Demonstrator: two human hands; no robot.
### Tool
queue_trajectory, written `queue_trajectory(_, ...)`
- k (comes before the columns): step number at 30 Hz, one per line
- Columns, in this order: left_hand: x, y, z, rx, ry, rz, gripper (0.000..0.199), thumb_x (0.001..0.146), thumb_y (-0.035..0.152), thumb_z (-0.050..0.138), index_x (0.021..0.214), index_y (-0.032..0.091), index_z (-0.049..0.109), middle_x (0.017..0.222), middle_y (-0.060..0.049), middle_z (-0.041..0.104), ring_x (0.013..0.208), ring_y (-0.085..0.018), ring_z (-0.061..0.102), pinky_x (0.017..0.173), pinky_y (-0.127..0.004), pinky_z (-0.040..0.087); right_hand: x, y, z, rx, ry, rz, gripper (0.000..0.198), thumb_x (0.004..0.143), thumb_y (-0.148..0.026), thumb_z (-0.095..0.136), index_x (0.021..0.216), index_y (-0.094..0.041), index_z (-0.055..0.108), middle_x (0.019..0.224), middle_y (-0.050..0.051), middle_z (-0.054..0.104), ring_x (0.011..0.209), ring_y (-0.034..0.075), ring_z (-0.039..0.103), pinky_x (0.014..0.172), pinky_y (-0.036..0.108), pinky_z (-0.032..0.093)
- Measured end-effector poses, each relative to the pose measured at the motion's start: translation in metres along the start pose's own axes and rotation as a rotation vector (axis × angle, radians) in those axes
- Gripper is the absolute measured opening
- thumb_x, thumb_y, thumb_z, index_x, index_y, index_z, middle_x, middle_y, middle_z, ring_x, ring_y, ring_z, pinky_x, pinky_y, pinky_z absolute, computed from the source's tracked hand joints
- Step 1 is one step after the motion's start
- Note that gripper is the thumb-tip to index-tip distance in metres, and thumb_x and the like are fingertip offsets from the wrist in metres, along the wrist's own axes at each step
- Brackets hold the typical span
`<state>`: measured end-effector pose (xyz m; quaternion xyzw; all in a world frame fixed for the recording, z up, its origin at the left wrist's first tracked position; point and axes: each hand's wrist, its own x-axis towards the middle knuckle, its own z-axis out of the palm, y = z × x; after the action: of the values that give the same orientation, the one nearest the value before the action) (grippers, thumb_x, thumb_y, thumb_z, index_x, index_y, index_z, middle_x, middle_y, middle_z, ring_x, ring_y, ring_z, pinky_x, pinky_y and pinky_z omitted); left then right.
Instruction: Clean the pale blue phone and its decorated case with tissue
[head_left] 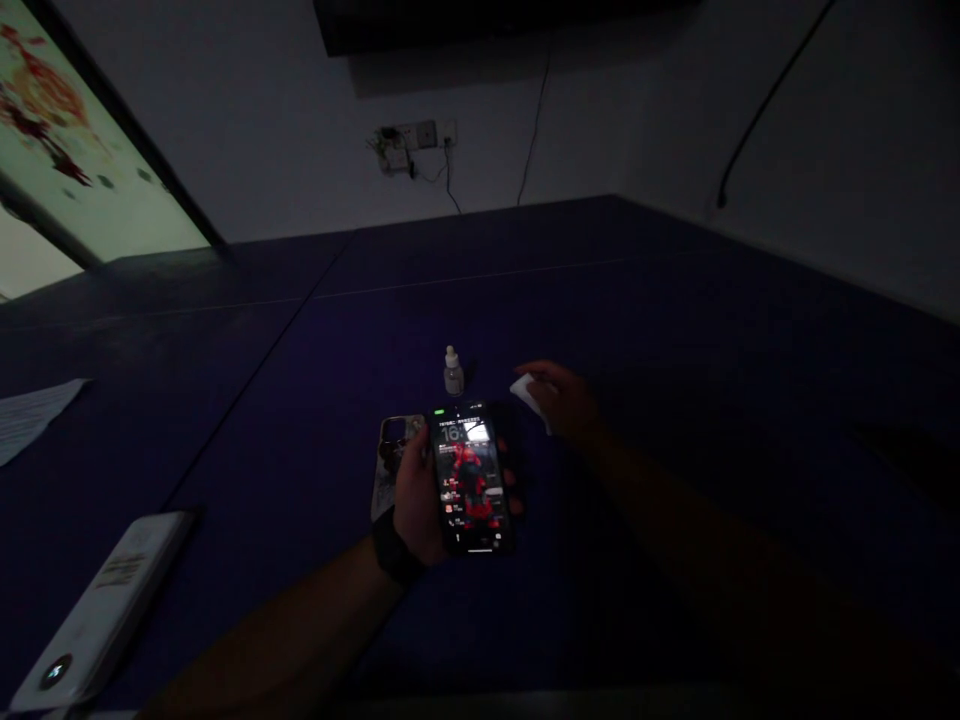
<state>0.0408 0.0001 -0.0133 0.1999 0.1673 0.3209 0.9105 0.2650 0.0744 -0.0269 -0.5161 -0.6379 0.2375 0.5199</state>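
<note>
Lit, red-on-black phone (472, 480) — in closed left grip (417, 500), white tissue (529, 391) in closed right grip (568, 402)

A long white device (109, 605) lies at 8 o'clock on the dark blue surface (285, 420), a printed sheet (34, 418) at 9. A bright panel (97, 170) with red and orange markings stands at 10, wall sockets (426, 134) at 11, a black cable (772, 95) at 2.
</note>
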Motion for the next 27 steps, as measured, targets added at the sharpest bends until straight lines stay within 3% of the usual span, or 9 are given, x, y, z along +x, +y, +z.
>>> queue_trajectory(4, -0.001, 0.004, -0.001, -0.027, 0.048, 0.086, 0.068, 0.085, 0.077, 0.043, 0.104, 0.016, 0.066, 0.094, -0.013, 0.076, 0.08, -0.03, 0.075, 0.069, -0.041, 0.056, -0.01, -0.026, -0.012, 0.104, -0.198, -0.081, 0.033, 0.083, -0.036, 0.052, 0.092, -0.021, 0.079, 0.071, 0.002, 0.068, 0.055, 0.015, 0.055, 0.052, 0.026, 0.041)
queue_trajectory(10, 0.001, 0.014, 0.0, 0.035, 0.081, 0.145, 0.065, 0.084, 0.075, 0.047, 0.106, 0.017, 0.065, 0.088, -0.012, 0.075, 0.075, -0.029, 0.075, 0.067, -0.039, 0.056, -0.019, -0.044, -0.017, 0.205, -0.508, -0.284, 0.03, 0.09, -0.03, 0.052, 0.097, -0.022, 0.08, 0.066, -0.001, 0.064, 0.053, 0.011, 0.053, 0.052, 0.024, 0.041)
queue_trajectory(15, 0.001, 0.019, -0.001, 0.092, 0.11, 0.164, 0.065, 0.086, 0.074, 0.044, 0.107, 0.016, 0.066, 0.086, -0.013, 0.075, 0.073, -0.028, 0.074, 0.068, -0.04, 0.057, -0.022, -0.036, -0.01, 0.23, -0.519, -0.294, 0.03, 0.091, -0.024, 0.052, 0.101, -0.02, 0.08, 0.067, -0.001, 0.063, 0.055, 0.01, 0.053, 0.053, 0.023, 0.04)
queue_trajectory(27, 0.001, 0.02, -0.008, 0.053, -0.044, 0.134, 0.068, 0.093, 0.069, 0.038, 0.109, 0.011, 0.071, 0.089, -0.014, 0.077, 0.074, -0.03, 0.075, 0.069, -0.042, 0.059, -0.027, -0.027, 0.001, 0.323, -0.481, -0.395, 0.031, 0.095, -0.022, 0.053, 0.112, -0.021, 0.078, 0.071, 0.0, 0.063, 0.058, 0.01, 0.053, 0.053, 0.023, 0.039)
